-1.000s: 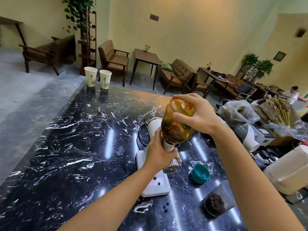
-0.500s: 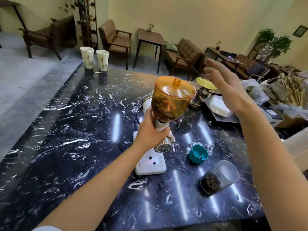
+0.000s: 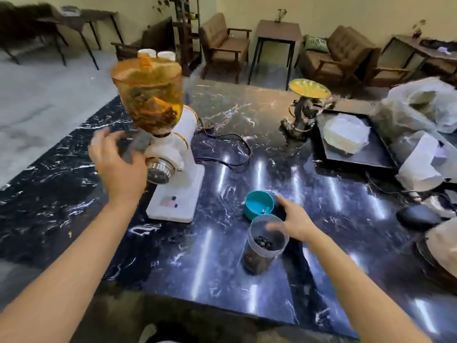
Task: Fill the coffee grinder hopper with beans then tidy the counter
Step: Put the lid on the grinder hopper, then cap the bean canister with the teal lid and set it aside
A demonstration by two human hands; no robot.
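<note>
1. Amber plastic grinder hopper (image 3: pixel 148 95), lidded and holding beans, sits atop the white grinder (image 3: pixel 176 167) on the black marble counter (image 3: pixel 321 219).
2. Left hand (image 3: pixel 118 164), fingers spread, holds nothing beside it.
3. Right hand (image 3: pixel 294 221), loosely spread, reaches the clear bean jar (image 3: pixel 264 243), likely to clear it away.

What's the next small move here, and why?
Probably close the right hand on the teal lid and cap the jar. The hopper holds beans with its lid on, the jar stands open beside the teal lid, and the right hand is open right at both. The left hand is open, off the grinder.
</note>
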